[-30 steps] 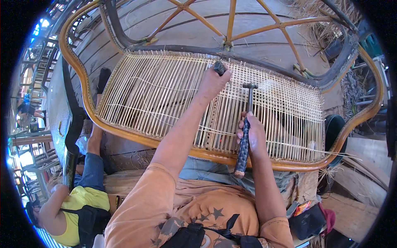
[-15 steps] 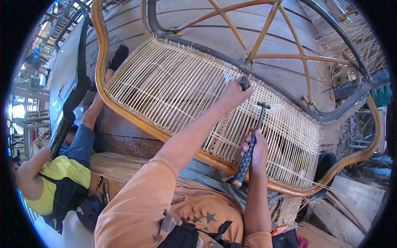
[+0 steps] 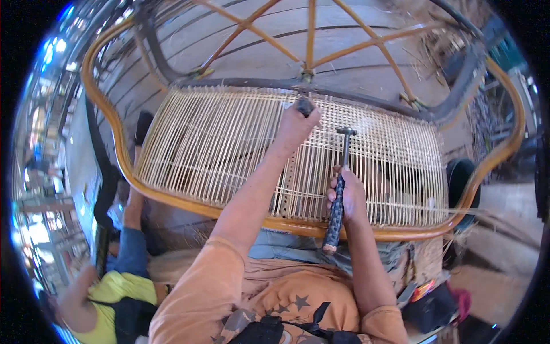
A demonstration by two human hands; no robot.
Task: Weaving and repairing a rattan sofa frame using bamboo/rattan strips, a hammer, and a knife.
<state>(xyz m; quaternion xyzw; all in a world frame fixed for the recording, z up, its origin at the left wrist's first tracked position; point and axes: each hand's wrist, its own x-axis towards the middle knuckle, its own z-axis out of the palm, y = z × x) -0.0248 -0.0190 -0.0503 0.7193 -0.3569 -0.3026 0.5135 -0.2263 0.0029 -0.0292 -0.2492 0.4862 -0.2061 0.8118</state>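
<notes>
A part-woven cane panel lay before the person, bordered by a polished rattan frame. At the panel's far middle, the left hand gripped a dark-handled tool, its tip hidden. Over the panel's nearer half, the right hand's fingers wrapped a hammer. Left of the panel was a yellow-shirted co-worker.

Compared with half a second ago, the woven panel lies nearer level in view, its slant down to the right eased. The left hand with its dark tool and the right hand with the hammer appear further left, and the black bag and red cloth show more fully.
</notes>
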